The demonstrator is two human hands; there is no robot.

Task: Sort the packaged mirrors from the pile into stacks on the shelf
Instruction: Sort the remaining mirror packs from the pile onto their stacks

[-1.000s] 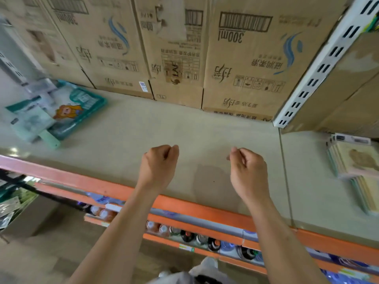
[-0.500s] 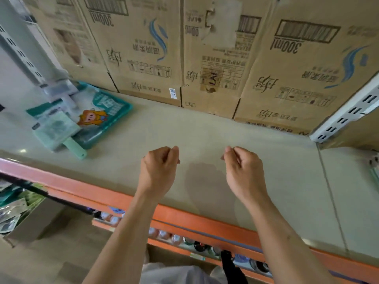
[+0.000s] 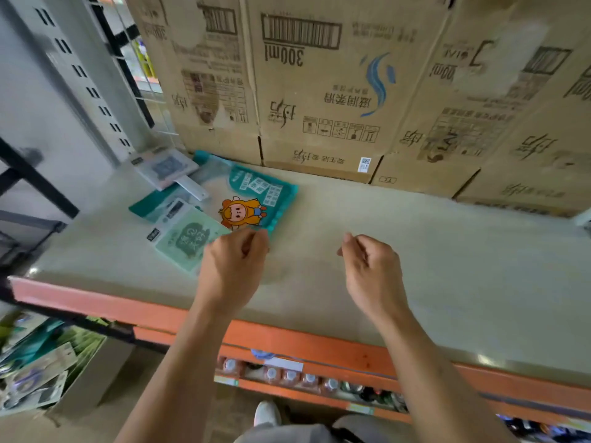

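Hovering over the flat beige shelf with an orange front edge (image 3: 431, 266), the left hand (image 3: 233, 266) and the right hand (image 3: 372, 273) are a little apart from each other. Both hands have their fingers curled in, with the thumb close against them, and no thing shows inside either hand. The left hand is at the near corner of the pile of packaged mirrors (image 3: 204, 206), which lies at the left end of the shelf. I cannot tell if it touches the pile or just hangs above it. In the pile, a pale green square mirror in a clear wrapper (image 3: 185, 241) is nearest, and the left hand hides part of it. Under it lies a teal plastic bag with an orange cartoon child (image 3: 259, 199). Farther back is a white mirror pack with a short handle (image 3: 166, 169), beside a grey metal post with slots (image 3: 80, 71). The right hand is over bare shelf, well apart from the pile. Big brown cardboard boxes (image 3: 319, 91) stand in a row at the back of the shelf. Small bottles (image 3: 291, 375) sit on a lower shelf under the orange edge.
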